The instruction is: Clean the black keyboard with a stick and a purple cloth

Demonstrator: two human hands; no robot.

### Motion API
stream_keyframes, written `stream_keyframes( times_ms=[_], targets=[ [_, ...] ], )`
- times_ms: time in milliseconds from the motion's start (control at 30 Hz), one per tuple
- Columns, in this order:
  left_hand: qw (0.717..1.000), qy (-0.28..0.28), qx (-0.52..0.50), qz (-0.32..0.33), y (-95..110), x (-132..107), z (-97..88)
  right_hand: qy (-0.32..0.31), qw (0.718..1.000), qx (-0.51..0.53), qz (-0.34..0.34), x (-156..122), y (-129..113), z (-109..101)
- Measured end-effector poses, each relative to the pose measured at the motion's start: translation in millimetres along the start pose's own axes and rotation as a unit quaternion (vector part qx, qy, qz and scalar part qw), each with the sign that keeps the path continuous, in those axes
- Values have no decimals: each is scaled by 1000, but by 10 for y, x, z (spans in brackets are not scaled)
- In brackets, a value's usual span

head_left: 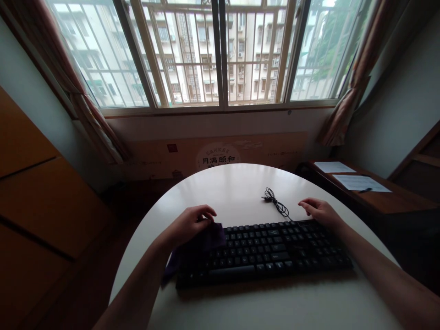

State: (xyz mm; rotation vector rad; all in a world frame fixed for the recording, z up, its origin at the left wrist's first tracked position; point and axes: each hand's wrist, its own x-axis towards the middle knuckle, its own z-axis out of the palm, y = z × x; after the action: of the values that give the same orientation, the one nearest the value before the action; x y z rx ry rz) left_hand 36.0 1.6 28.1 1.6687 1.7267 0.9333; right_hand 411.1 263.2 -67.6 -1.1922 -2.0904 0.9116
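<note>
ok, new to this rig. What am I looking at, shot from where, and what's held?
No machine: these are a person's two bare hands. The one picture comes from a camera worn on the head, looking forward and down. A black keyboard and a coiled cable lie on the white table. The left hand is on a purple cloth draped over the keyboard's left end; whether it grips the cloth is unclear. The right hand is near the keyboard's far edge, toward the right, apparently empty.
</note>
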Motion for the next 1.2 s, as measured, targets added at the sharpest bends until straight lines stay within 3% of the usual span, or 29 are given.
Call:
stream_keyframes(
  times_ms=[133,300,467,533,600,700,800,867,933,1033,1100,1200],
  targets=[
    [993,6,120,6,-129,79,88,2,1000,-3,-5,7,17,0],
    [983,18,180,-6,-96,46,54,0,1000,-7,-6,13,26,-3],
    [975,-42,208,-72,-128,51,34,2,1000,-6,-8,6,19,-2],
    [977,-34,196,-75,-145,61,34,2,1000,-5,-6,0,8,-3],
    [987,-9,146,-68,-135,59,17,1,1000,-6,-2,-6,-7,-7],
    [996,10,-32,-78,-86,20,-54,-2,1000,-8,2,-14,-28,-14],
    [974,33,-205,-95,-54,-35,-145,-5,1000,-5,3,-19,-39,-16],
    [965,35,-241,-98,-62,-53,-171,-7,1000,-5,4,-20,-41,-14],
    [975,9,-200,-93,-89,-42,-145,-9,1000,-8,3,-20,-39,-10],
    [997,-34,-41,-57,-146,16,-28,-5,1000,-10,-3,-15,-23,-4],
    [997,-48,45,-37,-182,56,52,-3,1000,-10,-9,-10,-7,-1],
    [993,-60,91,-33,-222,86,104,-4,1000,-12,-6,-3,11,0]
  ],
)
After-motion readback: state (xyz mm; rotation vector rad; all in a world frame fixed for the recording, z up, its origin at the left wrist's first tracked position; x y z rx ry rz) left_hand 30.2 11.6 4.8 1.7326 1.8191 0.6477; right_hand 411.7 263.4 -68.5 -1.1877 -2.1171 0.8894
